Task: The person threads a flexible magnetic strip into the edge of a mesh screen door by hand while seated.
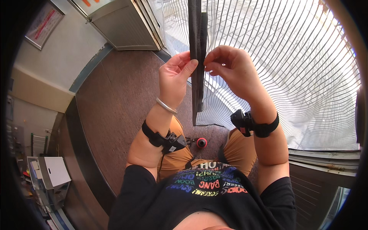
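Note:
A long black edging strip (195,90) hangs upright in front of me, along the border of a sheer white curtain (260,96) with dark stripes. My left hand (174,76) is closed on the strip from its left side, thumb laid across the front and fingers behind. From the right, my right hand (232,69) pinches at the strip's other edge, where it meets the striped fabric. Its fingertips are curled in, and the exact bit they grip is small. Below both hands the strip's lower end hangs free above the floor.
Between my legs on the brown floor (115,99) lies a red and black round object (201,142). A grey door panel (122,28) stands at the upper left. Stacked boxes and papers (53,172) sit at the lower left. A ledge (322,155) runs under the curtain at right.

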Motion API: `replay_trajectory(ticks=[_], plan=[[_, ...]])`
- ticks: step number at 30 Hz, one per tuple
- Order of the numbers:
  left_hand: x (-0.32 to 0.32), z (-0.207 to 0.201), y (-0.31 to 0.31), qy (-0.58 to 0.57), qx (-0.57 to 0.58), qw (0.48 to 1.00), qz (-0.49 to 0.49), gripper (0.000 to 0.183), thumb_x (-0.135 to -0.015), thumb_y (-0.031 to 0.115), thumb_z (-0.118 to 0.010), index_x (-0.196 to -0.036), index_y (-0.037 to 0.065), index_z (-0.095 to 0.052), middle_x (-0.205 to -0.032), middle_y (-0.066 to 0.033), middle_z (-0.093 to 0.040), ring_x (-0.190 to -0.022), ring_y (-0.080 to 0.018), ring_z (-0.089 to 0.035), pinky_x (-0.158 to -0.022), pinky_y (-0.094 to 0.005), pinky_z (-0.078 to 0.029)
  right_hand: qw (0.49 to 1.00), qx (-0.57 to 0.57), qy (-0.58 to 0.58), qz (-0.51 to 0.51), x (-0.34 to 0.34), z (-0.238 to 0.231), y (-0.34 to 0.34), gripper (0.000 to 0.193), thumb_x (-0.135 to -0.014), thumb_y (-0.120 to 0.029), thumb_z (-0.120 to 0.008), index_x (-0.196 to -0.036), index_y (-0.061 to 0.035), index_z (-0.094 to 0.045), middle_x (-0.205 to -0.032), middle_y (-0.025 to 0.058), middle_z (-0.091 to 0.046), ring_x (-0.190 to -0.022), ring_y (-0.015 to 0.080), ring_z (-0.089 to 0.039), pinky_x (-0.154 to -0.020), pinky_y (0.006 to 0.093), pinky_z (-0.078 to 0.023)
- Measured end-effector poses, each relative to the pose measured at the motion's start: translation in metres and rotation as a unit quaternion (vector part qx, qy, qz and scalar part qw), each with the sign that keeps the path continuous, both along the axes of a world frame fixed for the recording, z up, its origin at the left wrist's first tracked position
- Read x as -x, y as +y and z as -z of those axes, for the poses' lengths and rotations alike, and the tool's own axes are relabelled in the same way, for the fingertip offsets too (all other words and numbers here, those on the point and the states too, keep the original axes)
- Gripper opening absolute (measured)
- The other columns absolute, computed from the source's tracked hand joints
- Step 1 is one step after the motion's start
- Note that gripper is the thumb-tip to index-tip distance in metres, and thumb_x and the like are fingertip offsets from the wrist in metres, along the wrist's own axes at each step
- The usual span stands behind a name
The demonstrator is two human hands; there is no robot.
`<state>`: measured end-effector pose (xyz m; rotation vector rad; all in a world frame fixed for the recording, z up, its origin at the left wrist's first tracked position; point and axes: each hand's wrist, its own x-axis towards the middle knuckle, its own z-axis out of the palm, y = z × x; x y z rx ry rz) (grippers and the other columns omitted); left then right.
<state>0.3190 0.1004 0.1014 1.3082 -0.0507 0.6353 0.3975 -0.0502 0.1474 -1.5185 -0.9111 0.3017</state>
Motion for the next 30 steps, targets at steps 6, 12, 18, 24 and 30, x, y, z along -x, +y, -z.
replay_trajectory(ticks=[6,12,18,24,30], plan=[[0.002,-0.006,-0.003,0.003,0.010,1.000,-0.010,0.025,-0.085,0.003,-0.064,-0.109,-0.004,-0.061,-0.095,-0.0088,-0.067,-0.085,-0.0120,-0.064,-0.078,-0.0225,-0.052,0.961,-0.090,-0.185,0.183,0.001,-0.017,0.012,0.007,-0.079,0.000,-0.064,-0.085,0.0007,-0.064,-0.079,0.0075,-0.065,-0.071,0.0145,-0.064,-0.055,0.0247,-0.049],[0.003,-0.005,-0.001,-0.001,0.003,1.000,-0.006,0.025,-0.083,0.001,-0.065,-0.108,-0.005,-0.062,-0.095,-0.0087,-0.067,-0.084,-0.0104,-0.063,-0.077,-0.0203,-0.051,0.712,-0.032,-0.690,0.127,-0.017,-0.073,0.023,0.007,-0.079,-0.006,-0.064,-0.086,-0.0073,-0.065,-0.090,0.0039,-0.063,-0.091,0.0176,-0.057,-0.076,0.0312,-0.038],[0.008,-0.009,-0.013,-0.003,-0.086,0.992,-0.096,0.023,-0.083,-0.003,-0.065,-0.105,-0.007,-0.062,-0.096,-0.0091,-0.067,-0.085,-0.0103,-0.063,-0.077,-0.0211,-0.051,0.614,0.360,-0.697,-0.085,0.022,-0.145,0.031,0.008,-0.078,-0.006,-0.064,-0.071,-0.0019,-0.064,-0.077,0.0071,-0.065,-0.092,0.0212,-0.060,-0.108,0.0418,-0.025],[0.005,0.006,-0.017,-0.005,-0.076,0.991,-0.109,0.020,-0.081,0.003,-0.069,-0.097,-0.007,-0.066,-0.081,-0.0081,-0.069,-0.072,-0.0062,-0.062,-0.065,-0.0201,-0.051,0.547,0.332,-0.754,-0.148,0.029,-0.148,0.027,0.011,-0.076,-0.005,-0.064,-0.068,0.0011,-0.062,-0.068,0.0084,-0.062,-0.068,0.0203,-0.061,-0.069,0.0305,-0.047],[0.014,0.050,-0.006,0.076,-0.038,0.996,-0.027,0.021,-0.082,0.002,-0.068,-0.101,-0.006,-0.064,-0.090,-0.0075,-0.068,-0.079,-0.0090,-0.062,-0.072,-0.0197,-0.050,0.537,0.327,-0.770,-0.111,0.019,-0.123,0.044,0.009,-0.074,-0.009,-0.063,-0.067,-0.0037,-0.064,-0.069,0.0076,-0.064,-0.069,0.0225,-0.064,-0.066,0.0316,-0.048]])
